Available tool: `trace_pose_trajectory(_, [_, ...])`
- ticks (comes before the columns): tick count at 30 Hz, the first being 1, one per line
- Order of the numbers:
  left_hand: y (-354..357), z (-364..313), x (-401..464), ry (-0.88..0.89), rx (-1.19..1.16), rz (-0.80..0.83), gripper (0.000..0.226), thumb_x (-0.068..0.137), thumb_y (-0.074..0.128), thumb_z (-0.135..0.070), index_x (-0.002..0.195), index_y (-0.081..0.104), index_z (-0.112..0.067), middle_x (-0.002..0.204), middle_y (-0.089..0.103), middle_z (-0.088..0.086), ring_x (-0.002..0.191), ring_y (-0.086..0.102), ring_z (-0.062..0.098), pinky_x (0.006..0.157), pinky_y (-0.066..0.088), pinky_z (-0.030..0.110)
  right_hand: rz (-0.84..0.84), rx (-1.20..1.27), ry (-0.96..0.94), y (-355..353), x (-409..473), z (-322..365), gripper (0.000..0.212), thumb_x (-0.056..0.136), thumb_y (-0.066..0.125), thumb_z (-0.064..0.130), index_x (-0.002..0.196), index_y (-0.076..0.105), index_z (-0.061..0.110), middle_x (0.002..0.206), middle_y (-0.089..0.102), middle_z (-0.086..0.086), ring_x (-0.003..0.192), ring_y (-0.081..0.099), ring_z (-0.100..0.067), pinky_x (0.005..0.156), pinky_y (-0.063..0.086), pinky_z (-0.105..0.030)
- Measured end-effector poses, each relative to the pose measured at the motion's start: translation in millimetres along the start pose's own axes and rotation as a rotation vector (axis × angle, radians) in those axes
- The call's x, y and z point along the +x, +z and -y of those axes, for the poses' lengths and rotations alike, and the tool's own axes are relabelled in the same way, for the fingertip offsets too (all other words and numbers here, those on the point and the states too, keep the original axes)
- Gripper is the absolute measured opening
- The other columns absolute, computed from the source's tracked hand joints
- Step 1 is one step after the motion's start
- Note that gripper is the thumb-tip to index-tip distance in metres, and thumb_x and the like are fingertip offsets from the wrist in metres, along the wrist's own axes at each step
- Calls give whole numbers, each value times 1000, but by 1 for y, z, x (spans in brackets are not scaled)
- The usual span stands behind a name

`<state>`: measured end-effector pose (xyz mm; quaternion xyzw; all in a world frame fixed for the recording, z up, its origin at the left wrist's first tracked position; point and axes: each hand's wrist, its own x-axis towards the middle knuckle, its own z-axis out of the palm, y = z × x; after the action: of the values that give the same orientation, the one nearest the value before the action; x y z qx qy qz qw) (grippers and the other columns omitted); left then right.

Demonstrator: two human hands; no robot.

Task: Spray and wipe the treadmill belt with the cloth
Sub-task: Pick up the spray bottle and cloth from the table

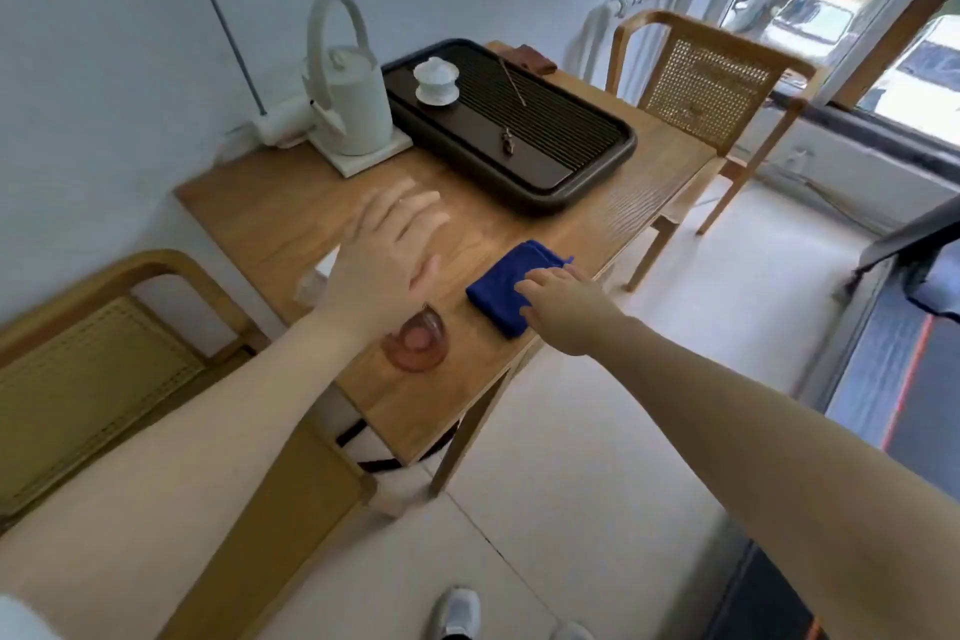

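Stuff sat all over the wooden table (613, 224). At the back stood a white kettle (349, 104) with a big round handle, on a pale flat base. Next to it lay a dark tea tray (519, 130) with a small white lidded cup (436, 79) on it. A thin curved tap (228, 0) rose by the wall. A brownish glass dish (415, 343) sat near the front edge of the table, partly under the left wrist. A small white thing lay behind the left hand, mostly hidden, and it could not be told what it was. Wooden chairs with woven backs stood at both ends, one far off (711, 83) and one close on the left (93, 353). A grey shoe (457, 611) showed on the pale floor.

On the far right, low by the floor, lay the treadmill belt (930, 395), dark with a red stripe beside it. It ran long from near to far.

The blue cloth (506, 283) lay folded flat near the table's right edge. Its long side ran slantwise, from the front edge toward the tray.

The left hand (387, 257) hung over the table with its fingers straight and spread, holding nothing. The right hand (563, 301) was on the cloth, with curled fingers pinching its near right side.
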<state>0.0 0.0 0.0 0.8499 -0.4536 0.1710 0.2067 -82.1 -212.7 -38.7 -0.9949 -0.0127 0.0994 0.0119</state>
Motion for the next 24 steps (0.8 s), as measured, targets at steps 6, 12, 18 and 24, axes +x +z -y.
trace_pose_trajectory(6, [12, 4, -27, -500, -417, -86, 96, 81, 69, -38, 150, 8, -12, 158, 4, 13, 143, 5, 16, 113, 10, 34, 87, -22, 109, 56, 36, 25, 44, 99, 40, 27, 142, 32, 22, 154, 22, -5, 140, 20, -26, 115, 12, -43])
trace_pose_trajectory(12, [34, 10, -41, -757, -816, 56, 113, 70, 81, -26, 149, 0, -26, 156, 17, -1, 141, 20, 7, 90, 23, 3, -70, 154, 339, 74, 61, 31, 43, 91, 52, 15, 133, 39, 14, 136, 44, -7, 121, 44, -25, 98, 40, -38])
trace_pose_trajectory(18, [48, 14, -38, -750, -872, 62, 105, 79, 75, -15, 149, 0, -35, 158, 14, -5, 143, 22, 10, 105, 27, 20, -47, 129, 375, 75, 55, 32, 22, 89, 53, 7, 110, 47, 9, 107, 55, -9, 98, 54, -26, 80, 49, -36])
trace_pose_trajectory(24, [52, 19, -11, -694, -808, 102, 56, 86, 64, -31, 135, 37, -29, 123, 58, 15, 115, 56, 30, 103, 44, 47, 156, 633, 614, 63, 37, 16, 28, 94, 39, 5, 119, 51, 7, 111, 54, -13, 100, 55, -30, 85, 43, -33])
